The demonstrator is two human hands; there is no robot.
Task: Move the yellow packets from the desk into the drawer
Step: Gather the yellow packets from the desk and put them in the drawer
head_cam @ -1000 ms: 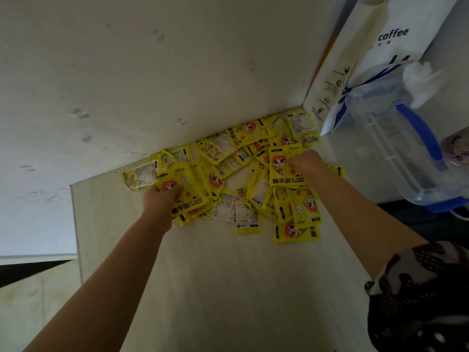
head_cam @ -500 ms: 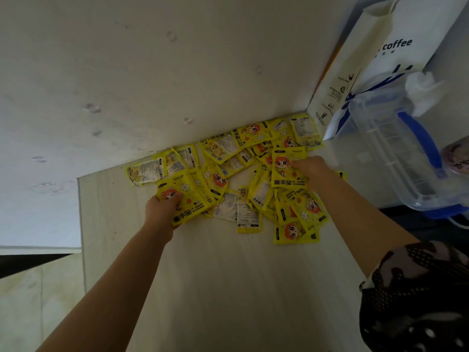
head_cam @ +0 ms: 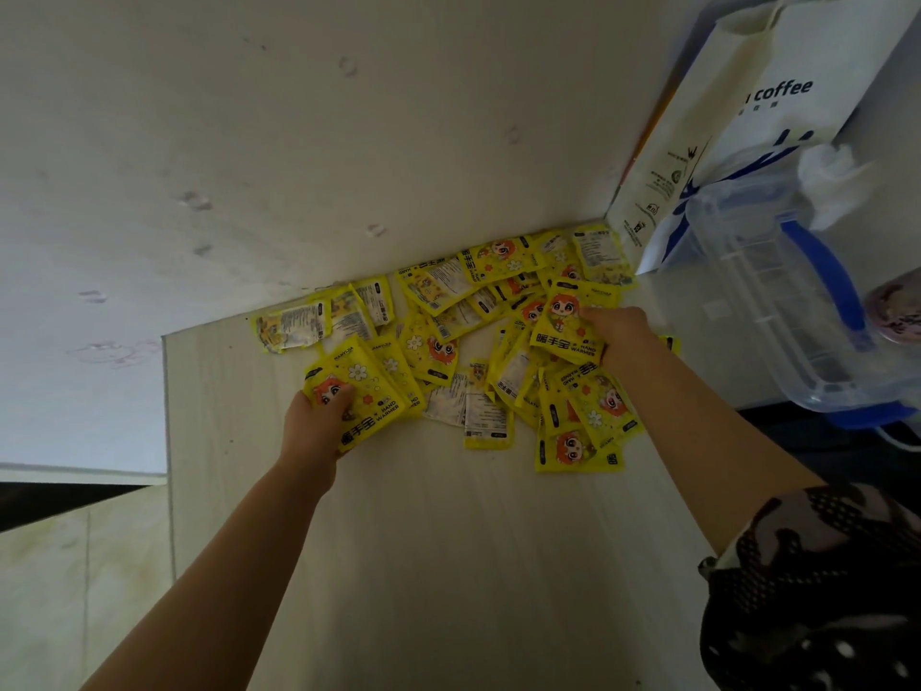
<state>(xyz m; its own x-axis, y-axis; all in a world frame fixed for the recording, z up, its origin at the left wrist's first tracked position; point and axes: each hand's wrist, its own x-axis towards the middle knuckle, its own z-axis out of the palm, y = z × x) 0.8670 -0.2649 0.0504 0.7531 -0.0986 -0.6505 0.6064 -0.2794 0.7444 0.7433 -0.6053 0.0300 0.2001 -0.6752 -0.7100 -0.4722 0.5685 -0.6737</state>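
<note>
Against the back wall (head_cam: 249, 142) of a pale wooden desk (head_cam: 423, 566), a loose heap of yellow packets (head_cam: 478, 311) lies spread in a band from the left edge toward the right corner. Many overlap; some show a cartoon face and the words "HAND WARMER", others lie face down showing small print. All the packets sit on the desk surface; no drawer is in view.

Both bare arms reach forward from the bottom of the view. The left hand (head_cam: 314, 421) is curled closed around the near end of one yellow packet (head_cam: 356, 391) at the left front of the heap, thumb pressed on its printed face, fingers tucked beneath. The right hand (head_cam: 618, 334) is likewise closed on a second packet (head_cam: 565, 321) near the right side of the heap, gripping its right edge, with the packet face turned up toward the camera. A dark patterned sleeve (head_cam: 817, 591) covers the right upper arm.

Just right of the heap stands a white paper bag (head_cam: 777, 92) printed "coffee", and in front of it a clear plastic container (head_cam: 777, 301) with a blue handle.
</note>
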